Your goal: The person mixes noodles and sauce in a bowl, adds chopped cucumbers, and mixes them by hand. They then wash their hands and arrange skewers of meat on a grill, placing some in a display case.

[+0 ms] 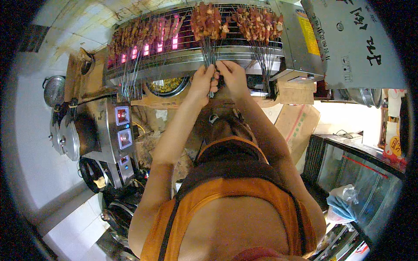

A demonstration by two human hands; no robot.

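My left hand (pixel 204 80) is closed around a bundle of thin metal skewer sticks (pixel 209 52), gripping them below the meat. The skewered meat chunks (pixel 207 21) of this bundle lie over the wire grate of an electric grill (pixel 181 40). Close beside it, the thumb and fingertips of my right hand (pixel 233 76) pinch at a skewer stick on the bundle's right side. Another group of meat skewers (pixel 259 24) rests on the grate to the right, sticks pointing towards me. Browner, thinner meat skewers (pixel 140 34) lie in a row on the left, over glowing pink heating elements.
Under the grill's front edge sits a round metal pan (pixel 168 86) of yellowish chopped food. A large box with writing (pixel 359 45) stands at right, above a glass-sided cabinet (pixel 359 176). Pressure cookers (pixel 70 133) and a steel appliance with lit switches (pixel 122 130) are at left.
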